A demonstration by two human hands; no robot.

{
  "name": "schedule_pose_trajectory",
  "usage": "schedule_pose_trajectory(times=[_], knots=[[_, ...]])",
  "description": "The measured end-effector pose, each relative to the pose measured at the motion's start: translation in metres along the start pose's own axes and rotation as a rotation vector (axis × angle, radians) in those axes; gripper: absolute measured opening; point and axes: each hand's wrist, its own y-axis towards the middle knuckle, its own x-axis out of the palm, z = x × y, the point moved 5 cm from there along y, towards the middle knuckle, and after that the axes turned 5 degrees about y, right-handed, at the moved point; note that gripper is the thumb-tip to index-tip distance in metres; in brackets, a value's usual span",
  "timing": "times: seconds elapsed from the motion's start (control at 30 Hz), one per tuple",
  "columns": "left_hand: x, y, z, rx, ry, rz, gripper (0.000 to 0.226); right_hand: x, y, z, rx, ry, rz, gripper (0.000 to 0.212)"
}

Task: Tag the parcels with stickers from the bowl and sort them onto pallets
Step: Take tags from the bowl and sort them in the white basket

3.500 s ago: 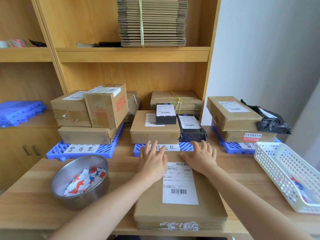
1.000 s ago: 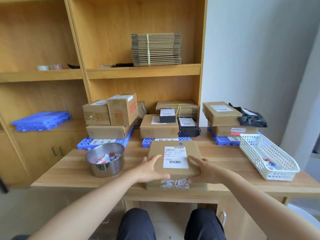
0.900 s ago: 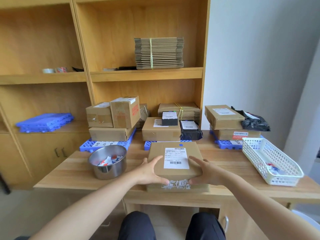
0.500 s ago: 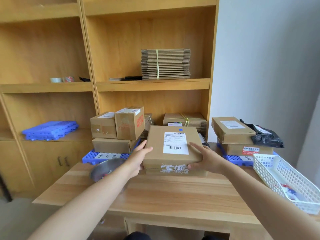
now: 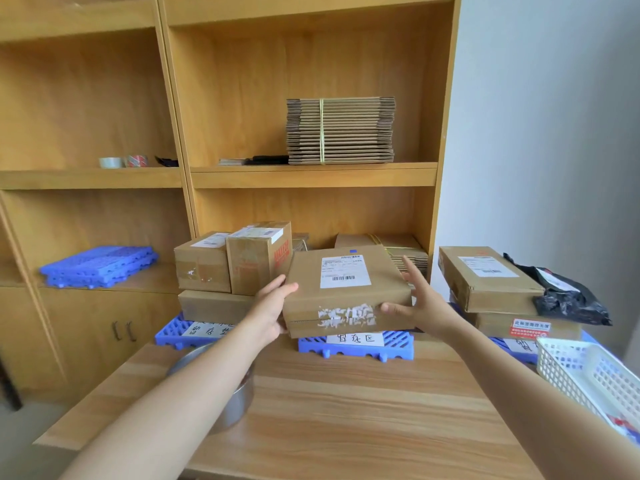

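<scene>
Gripping the flat cardboard parcel (image 5: 346,282) at its left edge is the left hand (image 5: 270,313), thumb on top, fingers curled beneath. The right hand (image 5: 420,303) presses the right side, fingers straight and spread. The parcel sits above the middle blue pallet (image 5: 356,348) at the back of the worktop (image 5: 346,410). The steel bowl (image 5: 235,407) is half hidden under the left forearm.

strapped flat cardboard bundle (image 5: 340,130): upper shelf (image 5: 311,175) | tape rolls (image 5: 124,161): left shelf (image 5: 69,179) | white basket (image 5: 568,372): table (image 5: 346,410)'s right edge
</scene>
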Motion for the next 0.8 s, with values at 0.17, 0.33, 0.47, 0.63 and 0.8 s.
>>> schedule_pose_trajectory(times=[0.17,0.33,0.47,0.63,0.8], knots=[[0.007,0.015,0.023,0.037,0.004,0.039,0.054,-0.007,0.008,0.007,0.048,-0.048,0.025,0.116],[0.012,0.020,0.038,0.073,-0.001,0.047,0.048,-0.016,0.014,0.011,0.086,-0.169,0.042,0.112],[0.021,0.021,0.061,0.111,0.025,0.043,0.033,-0.017,0.023,0.020,0.133,-0.298,0.027,0.099],[0.033,0.032,0.099,0.195,0.067,0.078,0.024,-0.010,0.037,0.019,0.169,-0.439,-0.023,0.070],[0.044,0.044,0.133,0.245,0.041,0.111,0.024,0.006,0.062,0.022,0.186,-0.499,-0.059,0.070]])
